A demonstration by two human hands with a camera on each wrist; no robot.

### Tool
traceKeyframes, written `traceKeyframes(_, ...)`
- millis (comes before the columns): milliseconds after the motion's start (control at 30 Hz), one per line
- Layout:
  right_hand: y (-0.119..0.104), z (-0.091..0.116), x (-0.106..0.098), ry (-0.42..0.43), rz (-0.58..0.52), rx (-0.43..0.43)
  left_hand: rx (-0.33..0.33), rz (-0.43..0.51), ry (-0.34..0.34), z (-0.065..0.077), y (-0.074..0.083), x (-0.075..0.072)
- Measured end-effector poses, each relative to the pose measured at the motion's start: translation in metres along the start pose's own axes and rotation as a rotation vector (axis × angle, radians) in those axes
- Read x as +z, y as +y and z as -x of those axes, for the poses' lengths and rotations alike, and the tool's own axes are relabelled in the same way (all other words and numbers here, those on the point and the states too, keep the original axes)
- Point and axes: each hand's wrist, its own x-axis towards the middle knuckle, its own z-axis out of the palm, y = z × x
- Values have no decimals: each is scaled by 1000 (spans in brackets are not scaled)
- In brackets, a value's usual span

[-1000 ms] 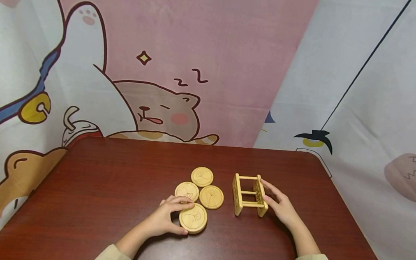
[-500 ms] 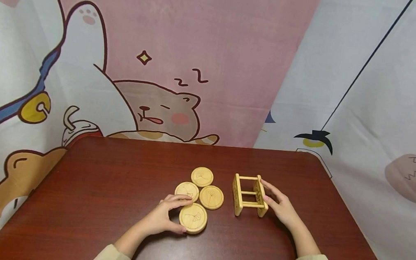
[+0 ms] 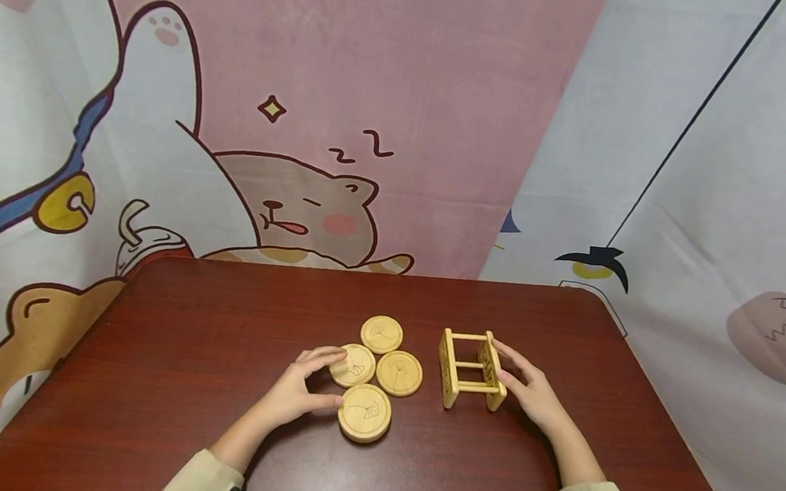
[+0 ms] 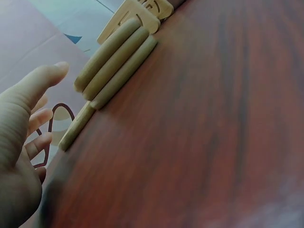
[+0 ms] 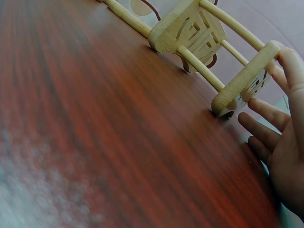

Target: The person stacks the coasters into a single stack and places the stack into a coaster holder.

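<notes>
Round wooden coasters engraved with a leaf lie in the middle of the table. Nearest in the head view is a stack of coasters [image 3: 365,412], three deep in the left wrist view. Beside its left edge is my left hand [image 3: 293,393], thumb and fingers spread and apart from the stack in the left wrist view. Its fingertips are by the left coaster [image 3: 353,366]; touching or not, I cannot tell. My right hand [image 3: 535,397] rests loosely extended fingers against the right panel of a wooden coaster holder [image 3: 452,371], which has cut-out side panels joined by rods.
Behind the stack lie a far coaster [image 3: 381,333] and a right coaster [image 3: 399,373], flat on the dark red-brown table [image 3: 218,324]. A cartoon-printed cloth [image 3: 445,125] hangs behind the table's far edge.
My left hand has let go of the stack and drawn back to the left, its fingers spreading. The stack, the holder and my right hand stay where they were.
</notes>
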Motion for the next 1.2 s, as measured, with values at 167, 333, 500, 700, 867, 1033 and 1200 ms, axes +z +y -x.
traceKeyframes(167,0,0,-1,-3,-10,-10,-31,13,41,-5,2,-3)
traceKeyframes(333,2,-1,0,4,-11,-19,-35,7,56,-10,-6,-3)
traceKeyframes(500,3,-1,0,9,-18,-37,-33,-41,47,-15,-16,-3)
traceKeyframes(700,1,-1,1,5,-30,-49,-34,-153,-14,-21,-17,-5)
traceKeyframes(867,-1,-1,1,-5,-40,-62,-47,-179,-63,-25,-16,-8)
traceKeyframes(1033,2,-1,1,5,-29,-47,-13,-209,-84,-28,-18,-9)
traceKeyframes(1200,3,-1,1,12,-27,-26,2,-248,-123,-32,-22,-10)
